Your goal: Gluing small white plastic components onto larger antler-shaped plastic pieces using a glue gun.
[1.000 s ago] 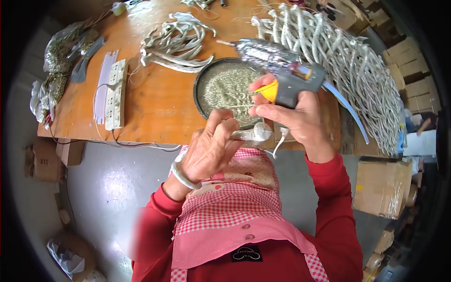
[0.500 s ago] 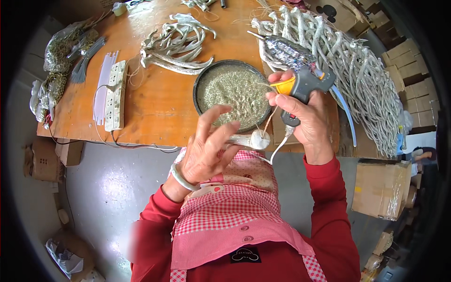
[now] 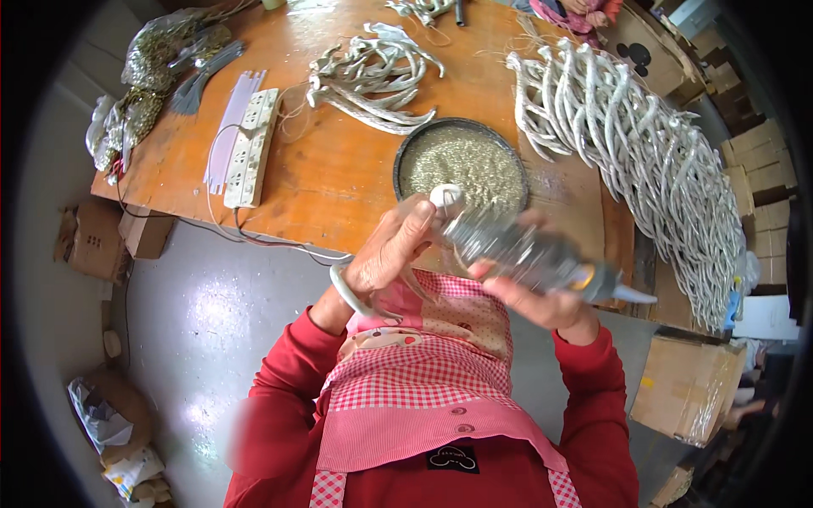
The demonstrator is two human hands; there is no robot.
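Whereas the grey hot-glue gun [image 3: 529, 254] had earlier pointed away, the right hand [image 3: 542, 300], clenched around it, now aimed its nozzle at the small white curved piece [image 3: 445, 196] pinched by the left hand [image 3: 389, 254] above the round dark glitter tray [image 3: 406, 157], suggesting gluing.

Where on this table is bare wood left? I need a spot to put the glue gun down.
Bare wood lies between the power strip and the round pan, running to the near table edge. The right side is crowded with white pieces; a smaller pile fills the far middle.
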